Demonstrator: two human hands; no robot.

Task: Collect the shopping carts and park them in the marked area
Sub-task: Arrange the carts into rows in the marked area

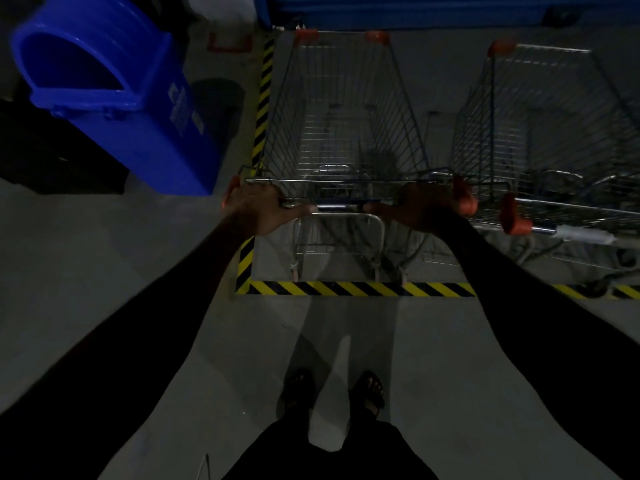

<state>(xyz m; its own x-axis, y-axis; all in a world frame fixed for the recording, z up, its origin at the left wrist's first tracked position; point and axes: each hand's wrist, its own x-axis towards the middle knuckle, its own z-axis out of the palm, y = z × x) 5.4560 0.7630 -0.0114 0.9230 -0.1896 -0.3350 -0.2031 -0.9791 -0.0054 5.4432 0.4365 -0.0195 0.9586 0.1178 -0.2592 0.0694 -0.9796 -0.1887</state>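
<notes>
We grip the handle [341, 204] of a wire shopping cart [341, 109] with both hands, left hand [265, 209] and right hand [420, 207] curled round it, the cart inside the yellow-black striped tape [346, 289] beside a second cart [550, 133].

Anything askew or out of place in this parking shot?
Yes: the right cart sits slanted, not parallel to the held cart, and its rear crosses the floor tape. A pale wrap covers part of its handle.
</notes>
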